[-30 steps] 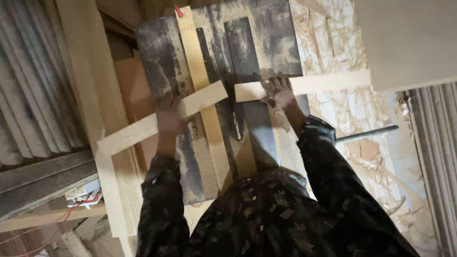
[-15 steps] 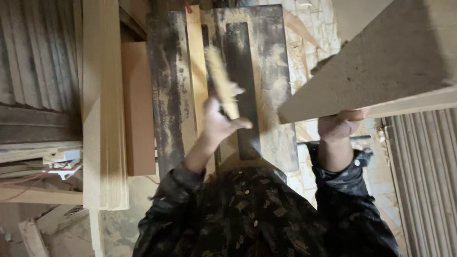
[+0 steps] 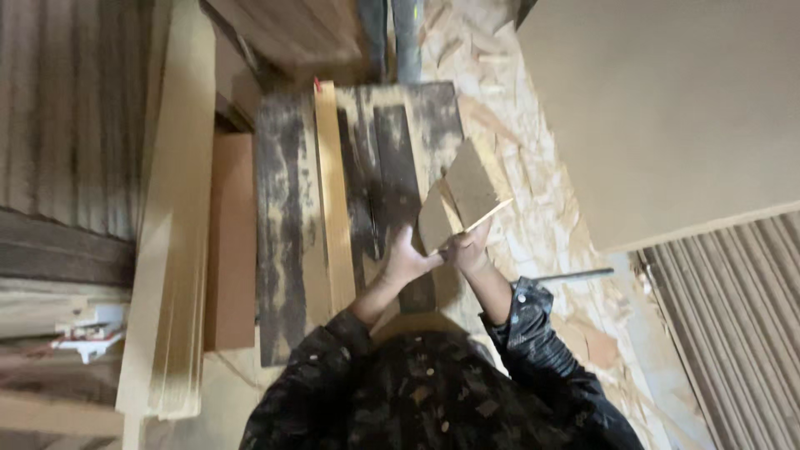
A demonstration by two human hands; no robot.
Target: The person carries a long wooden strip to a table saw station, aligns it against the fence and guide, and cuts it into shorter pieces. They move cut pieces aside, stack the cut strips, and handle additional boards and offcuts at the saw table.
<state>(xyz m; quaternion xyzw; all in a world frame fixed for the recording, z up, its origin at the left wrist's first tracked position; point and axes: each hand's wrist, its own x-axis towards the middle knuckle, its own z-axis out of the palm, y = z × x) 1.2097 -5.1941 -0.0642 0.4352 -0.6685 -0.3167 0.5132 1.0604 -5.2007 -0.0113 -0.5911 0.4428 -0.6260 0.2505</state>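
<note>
We grip a thin board offcut [image 3: 461,193] by its six o'clock edge, left hand [image 3: 406,260] and right hand [image 3: 469,250] clenched there; it looks light, stiff and splintery.

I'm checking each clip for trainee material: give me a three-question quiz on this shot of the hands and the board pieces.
1. True or false: the left hand and the right hand are close together in front of the person.
2. What do the hands hold? A) a metal rod B) flat brown board pieces C) a hammer
3. What long pale thing lies lengthwise on the dark worn worktop?

Key
1. True: they meet over the worktop's near end.
2. B: the flat brown board pieces stand raised and tilted above the hands.
3. A pale wooden strip, left of the hands; the thin metal rod lies apart on the chipboard floor.
</note>
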